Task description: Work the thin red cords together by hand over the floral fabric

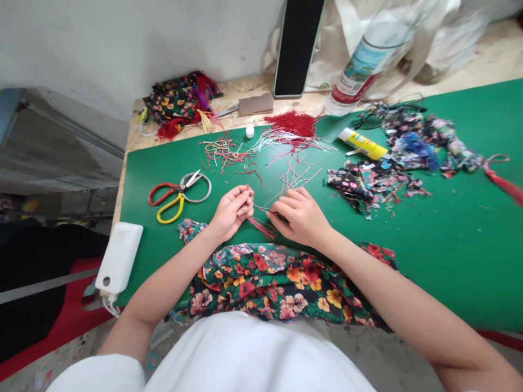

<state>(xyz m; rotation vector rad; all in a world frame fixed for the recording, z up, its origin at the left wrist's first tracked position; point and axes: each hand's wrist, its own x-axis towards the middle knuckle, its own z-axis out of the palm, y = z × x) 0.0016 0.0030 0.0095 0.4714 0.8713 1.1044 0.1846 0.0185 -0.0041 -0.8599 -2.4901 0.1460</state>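
Observation:
My left hand (233, 213) is closed around the top of a small red tassel (263, 227), whose strands hang out toward the right. A bit of red shows above its fingertips. My right hand (300, 216) is pinched on a thin pale pink cord (263, 209) that runs across to the left hand. Loose pinkish cords (296, 173) lie on the green mat just beyond the right hand. Below both hands, flowered fabric (265, 277) lies bunched along the table's near edge. Scissors (180, 193) with red and yellow handles rest left of my left hand, beside a pale ring.
Red threads (296, 124), cord scraps (229, 152) and a white cap (249, 132) lie farther back. A yellow glue tube (363, 144) and fabric scraps (371, 182) are at right. A phone (298, 49) and water bottle (363, 65) stand behind; a white power bank (119, 257) sits at the left edge.

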